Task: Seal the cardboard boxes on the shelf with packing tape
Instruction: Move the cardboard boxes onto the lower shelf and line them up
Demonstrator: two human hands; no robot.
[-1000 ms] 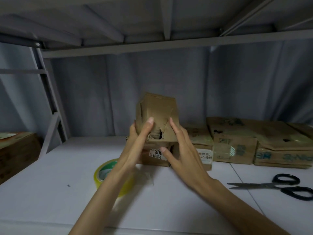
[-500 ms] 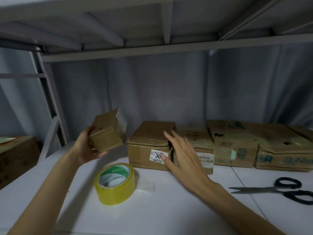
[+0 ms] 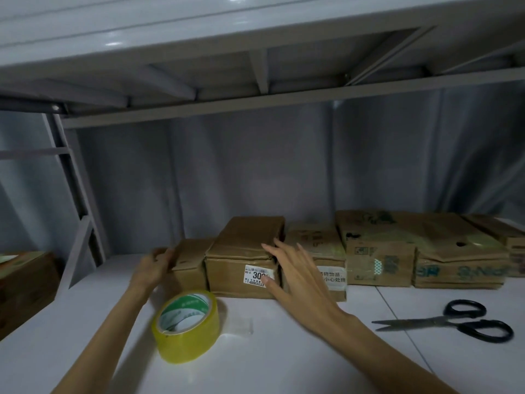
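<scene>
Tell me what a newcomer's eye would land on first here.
Probably the yellow tape roll at the shelf's front, between the forearms. Behind it, the left hand grips a small box while the right hand rests on the labelled box. Black-handled scissors lie at right.

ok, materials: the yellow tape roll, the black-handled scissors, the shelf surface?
Yellow tape roll: glossy clear-yellowish plastic film, since light glints off its side; the white and green core looks like printed card.
Black-handled scissors: dull grey blades, probably steel; handles look like smooth black plastic.
White shelf surface: smooth, faintly shiny, probably painted metal.
</scene>
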